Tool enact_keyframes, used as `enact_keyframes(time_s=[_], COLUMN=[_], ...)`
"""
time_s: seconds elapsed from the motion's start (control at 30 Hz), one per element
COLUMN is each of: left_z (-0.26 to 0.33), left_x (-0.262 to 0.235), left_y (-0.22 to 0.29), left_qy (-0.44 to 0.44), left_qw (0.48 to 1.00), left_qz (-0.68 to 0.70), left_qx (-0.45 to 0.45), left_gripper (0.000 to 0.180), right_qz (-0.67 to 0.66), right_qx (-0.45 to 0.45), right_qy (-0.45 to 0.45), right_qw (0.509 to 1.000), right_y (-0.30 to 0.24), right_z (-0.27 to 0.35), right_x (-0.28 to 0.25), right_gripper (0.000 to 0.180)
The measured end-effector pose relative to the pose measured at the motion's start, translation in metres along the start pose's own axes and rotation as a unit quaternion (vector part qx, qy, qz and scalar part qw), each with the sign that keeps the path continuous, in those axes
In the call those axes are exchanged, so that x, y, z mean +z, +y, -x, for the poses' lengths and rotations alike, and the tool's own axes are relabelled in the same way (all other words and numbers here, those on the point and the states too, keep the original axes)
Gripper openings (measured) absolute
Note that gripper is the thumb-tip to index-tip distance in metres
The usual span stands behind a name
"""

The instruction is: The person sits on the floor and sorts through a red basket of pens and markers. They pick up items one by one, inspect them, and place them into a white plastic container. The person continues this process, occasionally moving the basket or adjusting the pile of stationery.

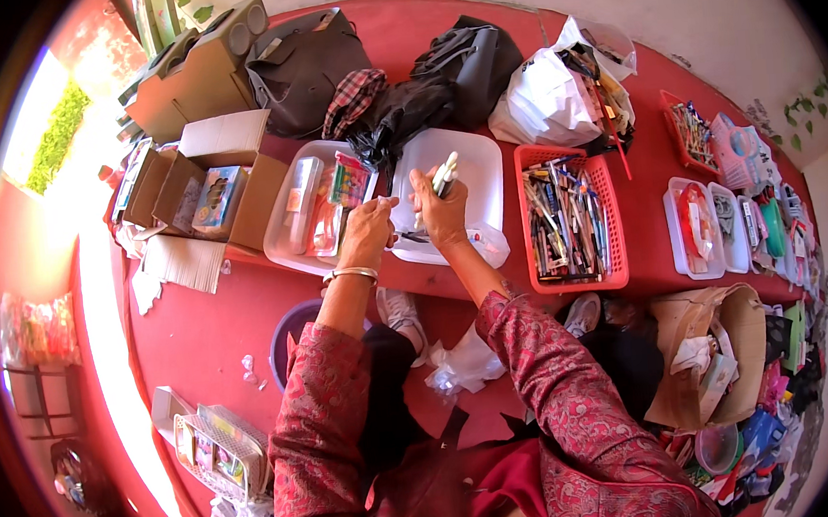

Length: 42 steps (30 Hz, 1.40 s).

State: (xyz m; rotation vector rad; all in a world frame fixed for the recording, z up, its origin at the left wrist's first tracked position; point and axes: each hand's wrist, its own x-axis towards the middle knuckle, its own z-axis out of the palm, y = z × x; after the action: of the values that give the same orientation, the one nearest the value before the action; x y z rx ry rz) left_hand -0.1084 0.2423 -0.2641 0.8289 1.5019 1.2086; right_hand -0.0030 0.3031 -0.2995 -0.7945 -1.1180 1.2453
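White, slender, pen-like sticks [446,173] are standing out in a small bundle from the person's right hand [443,213], their pale ends pointing up and leaning slightly right, with something dark showing among them. That hand is wrapping its fingers around the bundle above a shallow white plastic tray [479,155]. Crumpled clear plastic [489,243] is lying at the tray's lower right, near the right wrist.

Nearby, the left hand [368,235], with a pale metal bangle [350,274] circling its wrist, is hovering near the edge of a translucent plastic tray holding red packages [325,228]. Its fingers are curling in narrowly; whether they are pinching anything small, I cannot tell.

Judging by this pose, the person is probably gathering or sorting the sticks, the right hand serving as holder and the left as helper. To the right, well apart from both hands, a coral-red plastic lattice basket [581,284] is holding a dense heap of mixed pens.

The next move is likely calling for a snug right-hand grip, since thin, smooth shafts could be slipping past one another, and for left fingers opening just enough to steady or take a single stick.
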Motion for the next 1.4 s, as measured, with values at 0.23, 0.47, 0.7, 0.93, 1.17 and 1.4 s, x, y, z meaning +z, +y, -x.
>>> enact_keyframes(time_s=[0.23,0.47,0.7,0.93,1.17,1.4], left_z=[0.001,0.003,0.006,0.002,-0.008,-0.016], left_x=[-0.001,0.002,0.005,0.002,-0.009,0.004], left_y=[0.003,0.005,0.008,0.005,-0.005,0.004], left_qy=[-0.015,-0.034,-0.026,-0.008,0.069,0.083], left_qw=[0.999,0.998,0.999,0.999,0.997,0.975], left_qz=[0.020,0.008,-0.014,-0.045,-0.031,-0.087], left_qx=[-0.029,-0.061,-0.017,-0.001,0.025,0.189], left_gripper=[0.034,0.033,0.034,0.033,0.029,0.028], right_qz=[0.398,0.688,0.734,0.791,0.731,0.776], right_qx=[-0.196,-0.153,-0.082,-0.036,-0.154,-0.248], right_qy=[-0.175,-0.248,-0.315,-0.363,-0.489,-0.333], right_qw=[0.879,0.665,0.596,0.490,0.450,0.474], right_y=[0.014,0.030,0.036,-0.017,-0.079,-0.073], right_z=[0.014,0.021,0.011,-0.007,-0.024,0.001], right_x=[-0.055,-0.080,-0.051,-0.065,-0.106,-0.096], right_gripper=[0.010,0.007,0.018,0.021,0.012,0.017])
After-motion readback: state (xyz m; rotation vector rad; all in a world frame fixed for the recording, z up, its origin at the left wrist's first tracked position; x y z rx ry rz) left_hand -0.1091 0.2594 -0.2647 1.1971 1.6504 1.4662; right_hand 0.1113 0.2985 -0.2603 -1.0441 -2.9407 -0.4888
